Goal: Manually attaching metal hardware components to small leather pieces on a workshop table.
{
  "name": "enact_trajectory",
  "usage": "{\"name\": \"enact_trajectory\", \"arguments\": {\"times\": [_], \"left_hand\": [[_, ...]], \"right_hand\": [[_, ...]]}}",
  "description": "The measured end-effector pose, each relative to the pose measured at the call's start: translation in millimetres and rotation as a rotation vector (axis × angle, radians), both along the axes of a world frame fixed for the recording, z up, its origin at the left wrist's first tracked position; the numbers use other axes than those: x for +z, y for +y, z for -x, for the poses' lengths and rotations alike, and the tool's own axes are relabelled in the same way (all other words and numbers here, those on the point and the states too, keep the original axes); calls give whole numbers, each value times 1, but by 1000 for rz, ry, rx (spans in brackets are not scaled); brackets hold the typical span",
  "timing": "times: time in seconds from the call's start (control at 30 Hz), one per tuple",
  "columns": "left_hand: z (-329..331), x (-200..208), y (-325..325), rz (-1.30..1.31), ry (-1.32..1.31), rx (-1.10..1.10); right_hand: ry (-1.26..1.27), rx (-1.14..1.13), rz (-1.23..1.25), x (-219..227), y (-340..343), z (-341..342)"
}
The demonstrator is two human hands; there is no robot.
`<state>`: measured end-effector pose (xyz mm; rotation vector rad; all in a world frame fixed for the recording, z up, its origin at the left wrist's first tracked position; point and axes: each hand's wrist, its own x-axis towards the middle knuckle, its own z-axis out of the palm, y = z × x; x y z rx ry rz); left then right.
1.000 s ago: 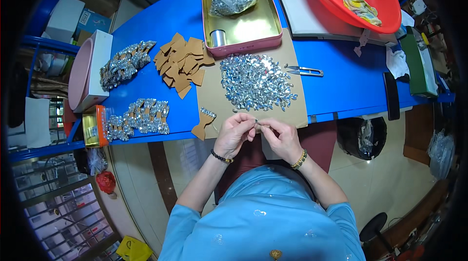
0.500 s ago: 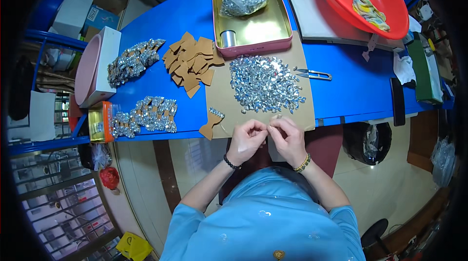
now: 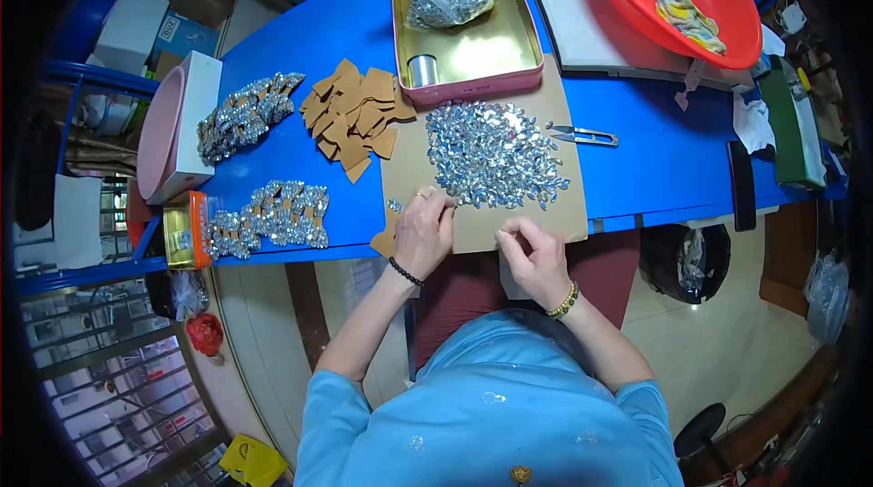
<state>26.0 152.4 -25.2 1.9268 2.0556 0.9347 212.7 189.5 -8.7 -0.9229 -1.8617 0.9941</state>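
I watched through the left of two fisheye cameras worn on the person's head. It faced steeply downward and forward from above the blue shirt (image 3: 473,396), which loomed nearest along the lower edge. The left hand (image 3: 424,230) and right hand (image 3: 535,260) sat mid-frame, the table (image 3: 637,169) beyond them. My wide view also caught the floor (image 3: 691,351), edges bending toward the dark rim.

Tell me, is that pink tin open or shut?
Open: the pink tin has no lid on; its gold inside and a silvery cylinder show.
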Motion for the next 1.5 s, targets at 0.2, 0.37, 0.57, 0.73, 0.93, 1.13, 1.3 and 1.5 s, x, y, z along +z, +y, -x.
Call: {"name": "enact_trajectory", "arguments": {"times": [0.2,0.37,0.57,0.73,0.93,1.13,1.3,1.5], "left_hand": [[-7,33,1,598,-1066,77],[-9,30,-5,656,-1297,-77],[-8,27,-5,694,-1302,-91],[-6,31,-4,735,-1261,-106],[-7,32,-5,742,-1256,-111],[-8,34,-5,754,-1241,-90],[-10,34,-6,735,-1242,-77],[-22,40,-7,715,-1084,5]], "right_hand": [[-53,72,279,0,-3,-2],[-92,143,145,3,-2,-2],[-114,146,104,2,-2,-4],[-118,158,113,6,-2,-5],[-118,163,98,1,-3,-7],[-173,163,88,2,-3,-9],[-184,160,44,1,-3,-9],[-113,128,283,5,-5,-4]]}}
